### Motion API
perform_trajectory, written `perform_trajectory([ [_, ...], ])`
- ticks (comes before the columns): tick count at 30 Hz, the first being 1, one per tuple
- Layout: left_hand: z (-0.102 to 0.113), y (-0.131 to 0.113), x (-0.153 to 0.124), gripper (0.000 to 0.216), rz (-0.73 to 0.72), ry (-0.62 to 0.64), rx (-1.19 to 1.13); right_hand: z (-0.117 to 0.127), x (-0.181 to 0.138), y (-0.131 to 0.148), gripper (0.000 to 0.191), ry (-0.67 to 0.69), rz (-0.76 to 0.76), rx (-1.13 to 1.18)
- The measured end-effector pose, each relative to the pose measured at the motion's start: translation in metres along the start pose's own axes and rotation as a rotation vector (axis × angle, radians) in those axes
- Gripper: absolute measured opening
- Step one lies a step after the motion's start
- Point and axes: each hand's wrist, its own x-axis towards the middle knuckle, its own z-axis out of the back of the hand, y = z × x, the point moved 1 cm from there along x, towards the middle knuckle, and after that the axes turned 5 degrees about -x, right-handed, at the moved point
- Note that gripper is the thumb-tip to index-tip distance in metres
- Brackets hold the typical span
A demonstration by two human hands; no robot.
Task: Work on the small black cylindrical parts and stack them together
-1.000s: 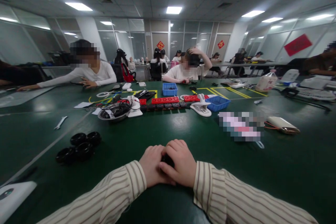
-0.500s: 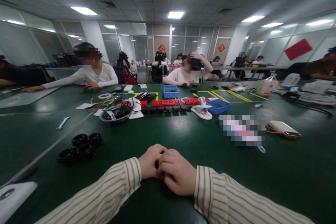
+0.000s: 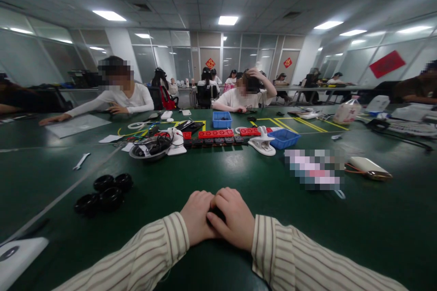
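Note:
My left hand (image 3: 198,216) and my right hand (image 3: 235,218) meet low over the green table (image 3: 153,182), near the middle of the view. Both have curled fingers, the right ones lapping over the left. A dark patch shows in the gap between them. Whether it is an object or shadow cannot be made out, since the fingers cover it. To the left of my hands sits a cluster of glossy black wheel-like rings (image 3: 112,196).
A wrench (image 3: 81,161) lies at left. Further back are a bowl of black cables (image 3: 150,147), red power strips (image 3: 215,133), a white clamp (image 3: 262,142) and a blue basket (image 3: 283,138). A power bank (image 3: 370,168) lies at right. Co-workers sit across the table.
My left hand has turned and shifted slightly right, and my right fingers have moved up, closing over it. At far left, a co-worker has slid a clear sheet to the right.

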Motion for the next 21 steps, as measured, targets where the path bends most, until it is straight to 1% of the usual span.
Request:
perform_trajectory([
  [3,-0.002,0.001,0.000,0.027,0.021,0.055,-0.029,-0.001,0.000,0.000,0.007,0.025,0.018,0.029],
  [6,-0.004,0.007,0.003,0.025,-0.021,0.076,-0.099,0.000,0.000,-0.001,0.004,0.009,0.066,0.081],
  [10,-0.001,0.020,0.007,0.017,-0.118,0.172,-0.225,-0.001,-0.001,-0.001,0.011,0.008,0.219,0.164],
  [12,0.002,0.027,0.008,0.013,-0.152,0.188,-0.246,-0.003,-0.002,-0.002,0.014,0.032,0.314,0.183],
  [14,0.005,0.033,0.009,0.014,-0.184,0.180,-0.248,-0.004,-0.002,-0.002,0.015,0.059,0.369,0.184],
  [17,0.006,0.035,0.008,0.024,-0.210,0.171,-0.257,-0.002,-0.002,0.000,0.015,0.038,0.350,0.191],
  [21,0.005,0.025,0.006,0.040,-0.168,0.164,-0.221,0.009,0.000,0.001,0.013,-0.097,0.240,0.160],
])
